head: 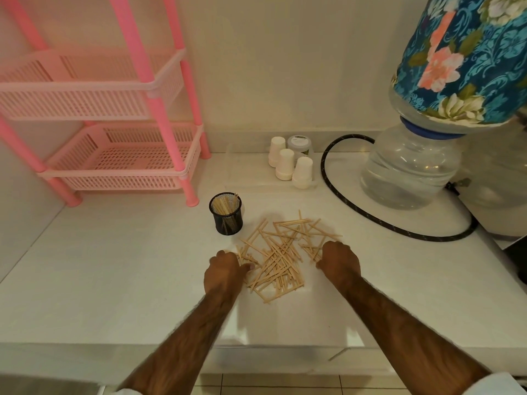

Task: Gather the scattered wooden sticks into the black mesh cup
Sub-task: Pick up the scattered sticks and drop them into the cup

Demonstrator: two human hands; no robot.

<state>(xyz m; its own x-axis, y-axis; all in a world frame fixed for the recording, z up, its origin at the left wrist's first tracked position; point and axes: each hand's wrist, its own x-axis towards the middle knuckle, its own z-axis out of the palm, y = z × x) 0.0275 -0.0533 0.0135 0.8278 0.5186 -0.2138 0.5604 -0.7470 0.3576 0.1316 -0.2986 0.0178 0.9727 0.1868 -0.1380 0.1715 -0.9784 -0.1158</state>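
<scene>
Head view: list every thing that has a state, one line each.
black mesh cup, upright, partly filled with sticks.
wooden sticks, scattered in a pile beside the cup.
left hand, fingers curled at the pile's left edge; grip hidden.
right hand, fingers curled at the pile's right edge; grip hidden.
paper cups, upside down.
water bottle, inverted, cloth-covered.

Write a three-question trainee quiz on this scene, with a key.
1. True or false: the cup already holds some sticks.
2. The loose sticks lie: A) left of the cup B) on the counter, right of the cup and nearer the camera C) on the floor.
3. Which hand is nearer the cup, the left hand or the right hand?
Key: 1 true; 2 B; 3 left.
</scene>
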